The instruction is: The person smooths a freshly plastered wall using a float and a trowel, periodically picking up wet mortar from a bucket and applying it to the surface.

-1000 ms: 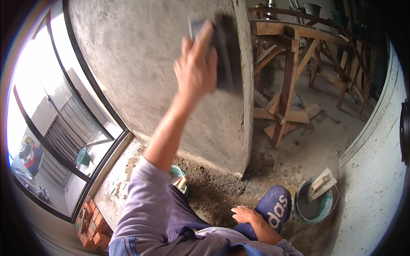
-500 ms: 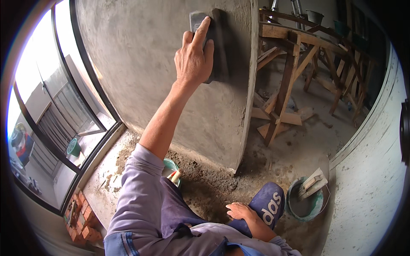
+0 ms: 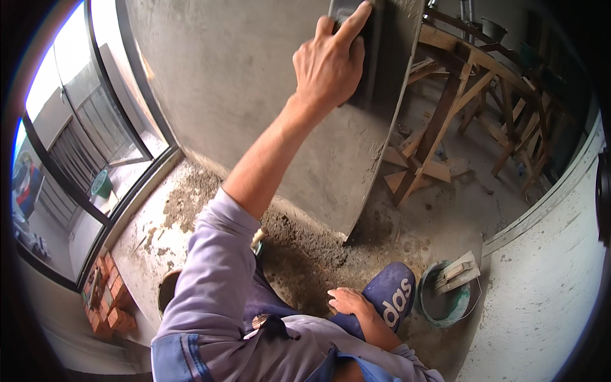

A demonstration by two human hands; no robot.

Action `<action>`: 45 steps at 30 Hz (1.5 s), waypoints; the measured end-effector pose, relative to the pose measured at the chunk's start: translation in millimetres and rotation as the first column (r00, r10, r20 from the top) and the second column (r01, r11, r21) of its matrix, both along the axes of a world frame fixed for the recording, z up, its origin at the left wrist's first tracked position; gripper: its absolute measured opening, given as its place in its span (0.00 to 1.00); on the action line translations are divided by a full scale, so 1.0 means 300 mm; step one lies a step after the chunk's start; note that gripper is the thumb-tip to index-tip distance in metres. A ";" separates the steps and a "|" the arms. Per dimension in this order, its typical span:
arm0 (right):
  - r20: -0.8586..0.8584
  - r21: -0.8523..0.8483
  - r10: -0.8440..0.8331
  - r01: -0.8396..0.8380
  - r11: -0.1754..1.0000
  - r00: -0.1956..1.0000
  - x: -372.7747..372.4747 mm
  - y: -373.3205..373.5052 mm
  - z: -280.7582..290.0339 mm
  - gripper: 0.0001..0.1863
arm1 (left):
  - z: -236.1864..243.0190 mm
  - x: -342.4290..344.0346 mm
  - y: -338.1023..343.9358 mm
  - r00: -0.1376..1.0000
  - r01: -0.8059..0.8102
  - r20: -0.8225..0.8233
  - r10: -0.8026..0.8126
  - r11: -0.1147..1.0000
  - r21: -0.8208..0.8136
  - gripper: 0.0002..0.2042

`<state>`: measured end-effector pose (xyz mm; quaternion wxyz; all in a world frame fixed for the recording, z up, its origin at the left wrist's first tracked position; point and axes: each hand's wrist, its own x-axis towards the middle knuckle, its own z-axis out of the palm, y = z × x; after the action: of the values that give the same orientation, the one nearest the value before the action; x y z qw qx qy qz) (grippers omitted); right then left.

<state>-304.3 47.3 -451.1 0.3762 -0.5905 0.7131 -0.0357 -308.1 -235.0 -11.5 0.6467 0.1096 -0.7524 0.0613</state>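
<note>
My left hand reaches up to a grey plastered wall, gripping a plastering trowel. Its index finger stretches along the trowel, and the dark blade lies against the wall near its right edge. Most of the handle is hidden by the hand, and the top of the tool is cut off by the frame. Low down, my right hand lies by my bent right knee, fingers extended and holding nothing. Right of that knee, a green bucket holds grey mix, with a flat float resting across its rim.
Damp mortar is strewn along the wall's foot. Behind my left arm show a bucket rim and a pale tool handle. Bricks are stacked by the glazed door frame. Timber trestles stand beyond the wall; a white panel borders the right.
The view has tilted, shifting the wall's edge rightward at the top. My left hand, still on the trowel, appears higher and farther right. A bucket rim has come into sight beside my left sleeve.
</note>
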 end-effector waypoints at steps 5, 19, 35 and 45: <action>0.011 -0.088 0.025 -0.024 0.996 1.000 0.023 -0.004 -0.025 0.25 | -0.486 0.073 -0.016 0.976 0.006 0.215 -0.028 0.994 0.105 0.28; 0.038 -0.064 0.162 -0.159 0.985 0.986 0.123 0.069 0.134 0.23 | -0.813 1.001 -0.551 0.015 -0.678 0.931 -0.364 0.681 0.277 0.24; -0.371 -0.201 0.459 -0.553 0.809 0.807 -0.054 -0.419 0.373 0.14 | -1.718 0.959 -0.755 -0.070 -0.584 0.987 -0.143 0.808 0.076 0.10; -0.015 -0.048 0.786 -0.786 0.616 0.617 -0.196 -0.390 0.052 0.12 | -1.237 1.005 -0.432 0.460 -0.618 0.868 -0.187 0.635 0.464 0.26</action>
<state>-363.1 -69.6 -435.4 0.3416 -0.8520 0.3805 0.1123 -6.7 -364.7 -382.7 0.0584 0.4196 -0.8992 -0.1094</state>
